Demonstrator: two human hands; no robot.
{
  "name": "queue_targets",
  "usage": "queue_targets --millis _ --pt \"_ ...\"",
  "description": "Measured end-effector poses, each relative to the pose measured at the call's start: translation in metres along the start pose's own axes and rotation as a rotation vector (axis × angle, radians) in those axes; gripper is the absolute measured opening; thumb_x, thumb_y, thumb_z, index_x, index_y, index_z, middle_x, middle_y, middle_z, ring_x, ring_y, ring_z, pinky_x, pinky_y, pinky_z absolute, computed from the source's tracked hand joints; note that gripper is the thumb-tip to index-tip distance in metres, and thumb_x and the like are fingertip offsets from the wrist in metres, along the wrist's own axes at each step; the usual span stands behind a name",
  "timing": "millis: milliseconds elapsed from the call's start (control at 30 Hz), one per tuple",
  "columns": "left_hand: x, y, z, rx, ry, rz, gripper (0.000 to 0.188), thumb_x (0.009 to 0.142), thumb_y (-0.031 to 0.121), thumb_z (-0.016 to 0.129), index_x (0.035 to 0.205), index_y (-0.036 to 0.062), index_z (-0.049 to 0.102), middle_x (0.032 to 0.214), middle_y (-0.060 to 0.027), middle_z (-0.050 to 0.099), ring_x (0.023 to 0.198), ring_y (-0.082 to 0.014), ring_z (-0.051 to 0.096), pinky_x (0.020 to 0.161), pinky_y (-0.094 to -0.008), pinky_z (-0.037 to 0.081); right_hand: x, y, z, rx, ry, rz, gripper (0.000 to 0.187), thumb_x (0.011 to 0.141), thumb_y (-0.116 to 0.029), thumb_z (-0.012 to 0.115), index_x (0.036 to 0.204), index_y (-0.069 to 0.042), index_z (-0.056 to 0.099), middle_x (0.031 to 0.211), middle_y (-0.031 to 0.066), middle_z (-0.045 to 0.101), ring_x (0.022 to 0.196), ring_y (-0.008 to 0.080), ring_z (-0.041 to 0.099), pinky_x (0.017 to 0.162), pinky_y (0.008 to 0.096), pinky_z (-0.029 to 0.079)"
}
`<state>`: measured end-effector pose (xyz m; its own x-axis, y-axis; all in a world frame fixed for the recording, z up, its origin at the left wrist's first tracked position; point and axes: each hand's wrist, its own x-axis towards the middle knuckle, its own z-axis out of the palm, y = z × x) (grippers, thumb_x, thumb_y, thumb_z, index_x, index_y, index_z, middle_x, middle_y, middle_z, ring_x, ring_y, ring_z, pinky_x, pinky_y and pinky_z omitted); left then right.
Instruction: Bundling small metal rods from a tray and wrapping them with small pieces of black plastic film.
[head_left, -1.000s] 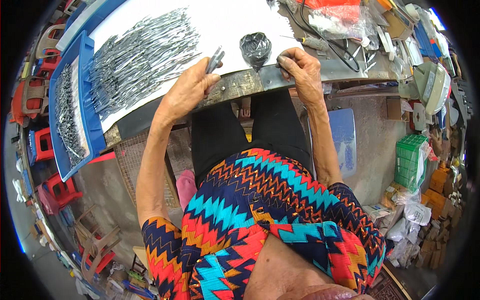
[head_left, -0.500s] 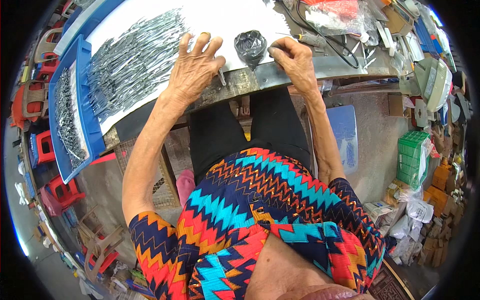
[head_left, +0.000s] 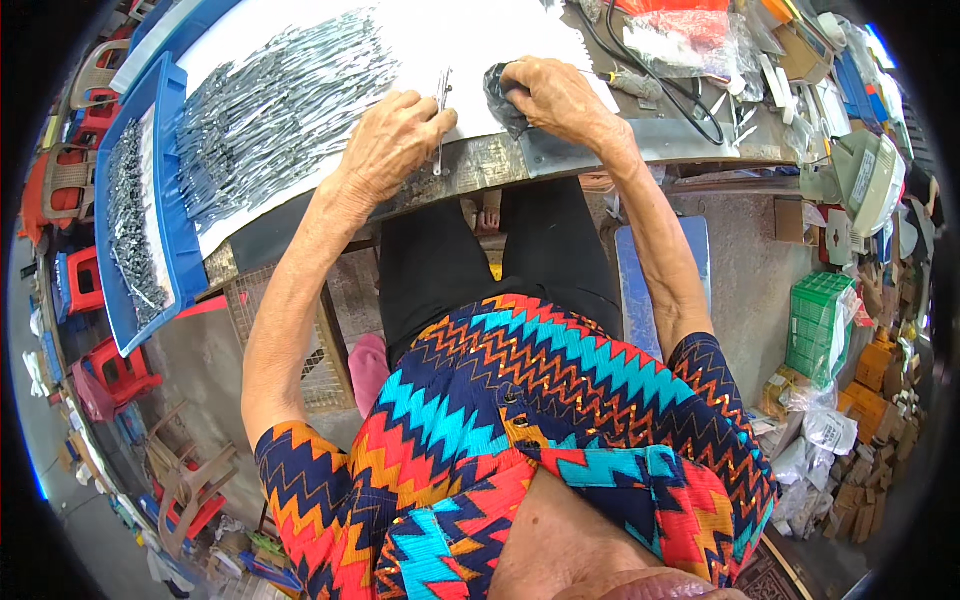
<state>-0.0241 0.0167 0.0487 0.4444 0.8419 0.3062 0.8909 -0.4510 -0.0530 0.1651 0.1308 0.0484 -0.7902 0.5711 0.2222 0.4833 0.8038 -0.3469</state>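
Observation:
At the table's front edge my left hand [head_left: 392, 142] is closed, pinching a slim silvery rod-like piece [head_left: 438, 158] between thumb and fingers. The piece points away from me, its near end over the table edge. To the right, my right hand [head_left: 568, 102] has its curled fingers in the mouth of a small black plastic bag [head_left: 503, 112]. Its fingertips are hidden there, and whatever they pinch cannot be made out. Left of my left hand, many thin dark and silvery strips [head_left: 285, 110] lie in rows on a white sheet [head_left: 440, 30].
A blue tray [head_left: 182, 215] holding small dark pieces sits at the table's left end. Right of my right hand lie a black cable [head_left: 655, 75], clear plastic bags [head_left: 690, 45] and loose slips. A green crate [head_left: 820, 325] stands on the floor at right.
My right hand has moved left from beside the black bag, its fingers now inside the mouth. My left hand's raised fingers have curled down, and more of the rod-like piece shows.

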Motion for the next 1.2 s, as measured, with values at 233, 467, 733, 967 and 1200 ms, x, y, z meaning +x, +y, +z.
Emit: queue_targets --millis 233,467,733,967,1200 --pt "-0.007 0.006 -0.004 -0.260 0.149 -0.244 0.019 0.068 -0.003 0.050 0.084 0.0033 0.058 0.067 -0.0113 0.056 0.066 -0.0245 0.056 0.063 -0.0330 0.046 0.017 -0.014 -0.002 -0.238 -0.184 -0.067 0.005 0.068 -0.003 0.051 0.071 0.000 0.053 0.075 0.0177 0.058 0.075 0.0340 0.057 0.063 0.0413 0.044" --pt "0.000 0.013 -0.013 -0.642 0.155 -0.335 0.028 0.065 0.003 0.043 0.088 0.0003 0.059 0.075 -0.0187 0.060 0.066 -0.0304 0.060 0.063 -0.0352 0.048 0.018 -0.015 -0.007 -0.311 -0.198 -0.252 0.006 0.066 0.000 0.051 0.072 0.000 0.051 0.076 0.0163 0.056 0.071 0.0340 0.056 0.059 0.0415 0.044" --pt "-0.003 0.019 -0.021 -0.803 0.173 -0.212 0.031 0.071 0.010 0.040 0.094 -0.0019 0.058 0.072 -0.0201 0.059 0.061 -0.0307 0.057 0.060 -0.0350 0.047 0.011 -0.003 -0.009 -0.084 -0.114 -0.198 0.010 0.068 -0.006 0.054 0.073 0.001 0.048 0.072 0.0192 0.054 0.067 0.0374 0.054 0.061 0.0432 0.042" --pt "0.005 0.030 -0.013 -1.023 0.117 -0.525 0.024 0.081 0.023 0.054 0.087 0.0023 0.063 0.067 -0.0103 0.060 0.056 -0.0155 0.054 0.053 -0.0286 0.042 0.003 0.002 -0.010 0.031 -0.073 0.040 0.018 0.073 -0.015 0.052 0.074 0.003 0.049 0.069 0.0225 0.053 0.067 0.0401 0.053 0.060 0.0442 0.041" --pt "0.001 0.037 0.007 -1.271 0.205 -0.763 0.012 0.077 0.010 0.060 0.085 0.0001 0.063 0.067 -0.0034 0.061 0.059 -0.0044 0.053 0.055 -0.0192 0.043 0.006 0.002 -0.003 0.252 0.102 0.076 0.018 0.075 -0.015 0.051 0.075 0.004 0.051 0.069 0.0224 0.054 0.066 0.0380 0.055 0.061 0.0417 0.043"
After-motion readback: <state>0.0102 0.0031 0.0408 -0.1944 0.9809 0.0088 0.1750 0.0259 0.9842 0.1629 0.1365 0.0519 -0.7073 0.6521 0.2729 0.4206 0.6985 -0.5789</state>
